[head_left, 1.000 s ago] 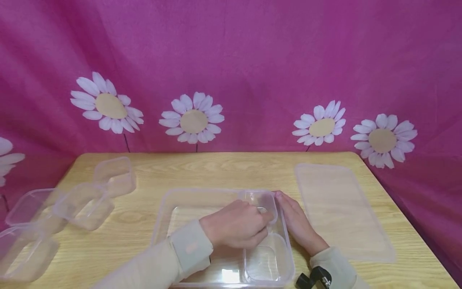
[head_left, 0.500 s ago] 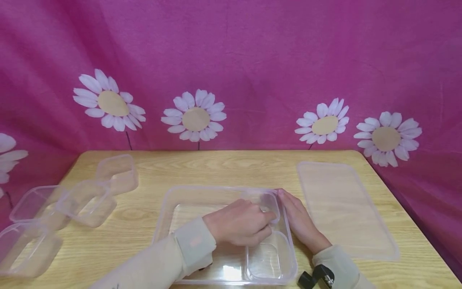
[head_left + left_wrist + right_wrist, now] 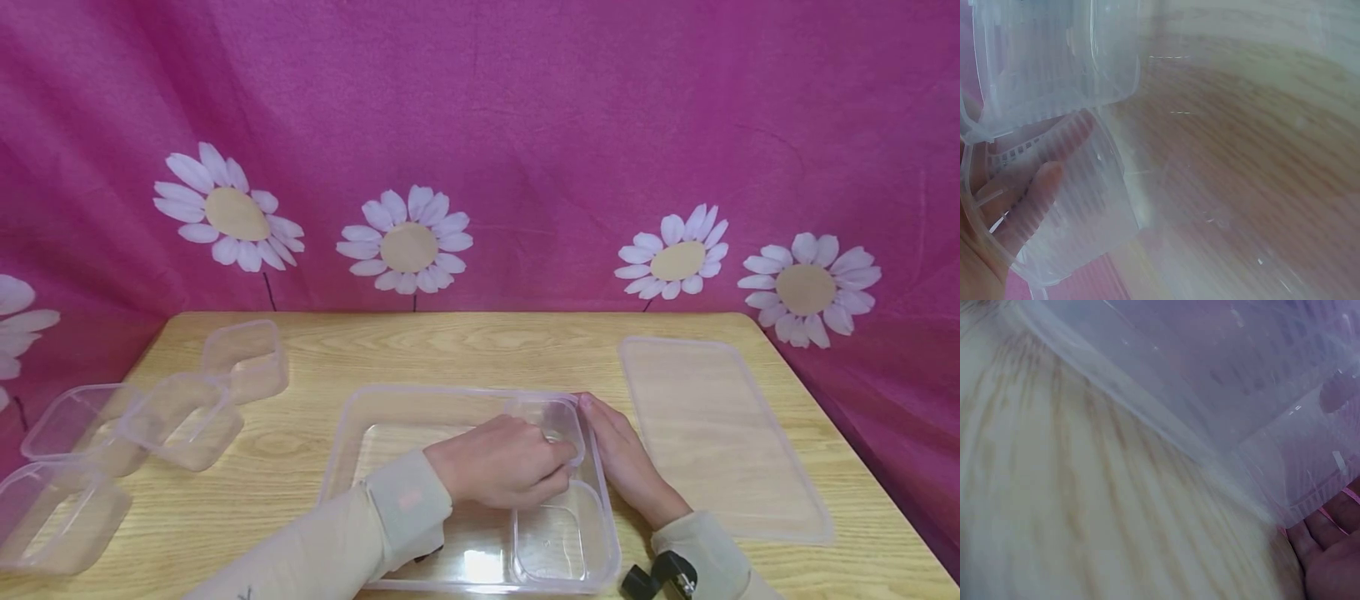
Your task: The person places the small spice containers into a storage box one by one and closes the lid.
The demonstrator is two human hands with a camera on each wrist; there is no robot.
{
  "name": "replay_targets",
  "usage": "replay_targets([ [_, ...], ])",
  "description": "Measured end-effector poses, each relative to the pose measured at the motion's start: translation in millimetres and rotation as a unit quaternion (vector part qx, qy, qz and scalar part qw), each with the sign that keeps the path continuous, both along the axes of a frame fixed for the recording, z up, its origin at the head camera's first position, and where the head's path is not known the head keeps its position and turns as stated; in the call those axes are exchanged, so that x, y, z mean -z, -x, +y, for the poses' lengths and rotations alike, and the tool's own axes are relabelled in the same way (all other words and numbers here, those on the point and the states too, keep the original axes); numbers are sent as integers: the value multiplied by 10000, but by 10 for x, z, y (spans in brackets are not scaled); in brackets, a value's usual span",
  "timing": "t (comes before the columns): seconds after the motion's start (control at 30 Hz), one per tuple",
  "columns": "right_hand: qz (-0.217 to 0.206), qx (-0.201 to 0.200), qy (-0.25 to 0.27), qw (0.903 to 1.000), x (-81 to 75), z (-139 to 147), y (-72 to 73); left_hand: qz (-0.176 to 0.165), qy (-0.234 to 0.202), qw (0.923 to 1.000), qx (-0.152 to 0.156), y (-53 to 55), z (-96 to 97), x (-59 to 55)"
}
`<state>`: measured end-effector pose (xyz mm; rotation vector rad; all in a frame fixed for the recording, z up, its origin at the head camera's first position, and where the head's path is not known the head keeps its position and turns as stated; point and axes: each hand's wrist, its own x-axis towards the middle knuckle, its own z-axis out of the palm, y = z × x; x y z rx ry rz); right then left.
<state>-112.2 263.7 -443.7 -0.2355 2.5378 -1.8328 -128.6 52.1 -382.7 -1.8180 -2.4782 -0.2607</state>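
A large clear plastic box (image 3: 420,404) stands on the table with two small clear containers along its right side. My left hand (image 3: 510,462) reaches across the box, its fingers curled over the far small container (image 3: 551,410) and gripping its wall. Through that container's ribbed side (image 3: 1094,219), the fingers show in the left wrist view. Nearer me sits the other small container (image 3: 551,537), in the box's front right corner. Outside the box, my right hand (image 3: 628,458) rests along the right wall with fingers straight, the fingertips by the far right corner.
Several more small clear containers stand at the left, one of them (image 3: 243,367) farther back than the others. A flat clear lid (image 3: 720,433) lies on the right of the wooden table (image 3: 300,517). Behind hangs a pink flowered cloth (image 3: 525,125).
The view has shifted slightly. Both hands keep nearly the same places, the left at the far small container and the right against the box's wall.
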Motion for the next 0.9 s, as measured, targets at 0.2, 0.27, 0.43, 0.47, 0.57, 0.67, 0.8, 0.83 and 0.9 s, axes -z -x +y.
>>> replay_targets([
  [0.2,-12,49,-52,10000,-3,0,8,-19,43,10000,6,7,7,0],
  [0.27,-6,62,-48,10000,-2,-2,10,-55,56,10000,-8,11,8,0],
  [0.43,-28,83,27,10000,8,-9,6,-202,68,9998,16,8,3,13],
  [0.47,-40,103,33,9999,13,-10,2,-232,75,9997,18,5,2,17],
  [0.57,-64,120,55,9999,27,-16,-13,-284,109,9995,1,-8,1,29],
  [0.67,-78,100,101,9999,34,-18,-27,-284,138,9995,-16,-21,3,32],
  [0.8,-34,80,44,10000,27,-10,-23,-234,167,9996,-21,-19,8,28],
  [0.83,-12,98,-1,10000,22,-8,-17,-206,169,9996,-19,-15,9,26],
  [0.9,29,96,-76,9999,11,-2,-2,-114,170,9998,-20,-3,14,26],
])
